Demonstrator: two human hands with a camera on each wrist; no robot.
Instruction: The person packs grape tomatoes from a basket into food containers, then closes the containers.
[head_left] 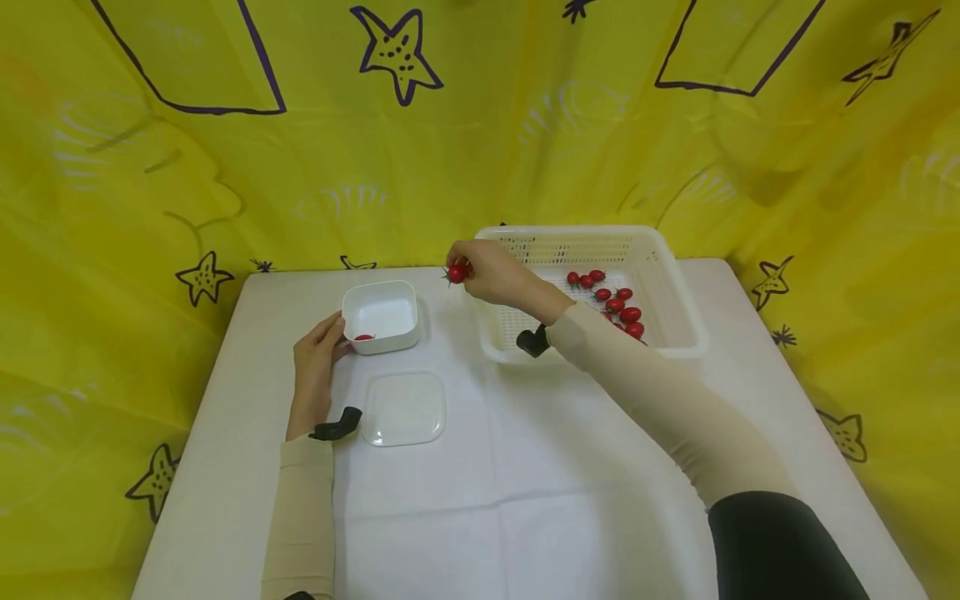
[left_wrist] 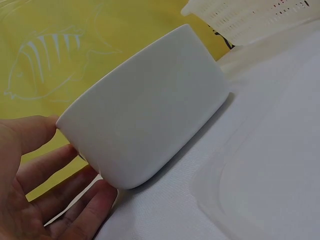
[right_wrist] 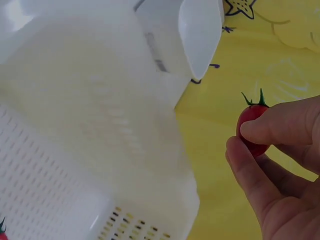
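Observation:
In the head view my left hand [head_left: 313, 367] holds the left side of a small white square container [head_left: 386, 343]. Its thumb touches the rim and the other fingers rest low against the wall, as the left wrist view shows. A cherry tomato [head_left: 364, 337] lies inside by the near wall, mostly hidden. My right hand [head_left: 491, 268] pinches another cherry tomato [right_wrist: 250, 122] with a green stem between thumb and fingers. That hand is above the left rim of a white perforated basket [head_left: 678, 308], to the right of the container. Several cherry tomatoes [head_left: 615, 306] lie in the basket.
A clear, rounded square lid [head_left: 405, 410] lies flat on the white-covered table [head_left: 570, 500], in front of the container. Behind the table hangs a yellow curtain [head_left: 465, 167] with drawn stars and fish. My right forearm crosses over the basket's near side.

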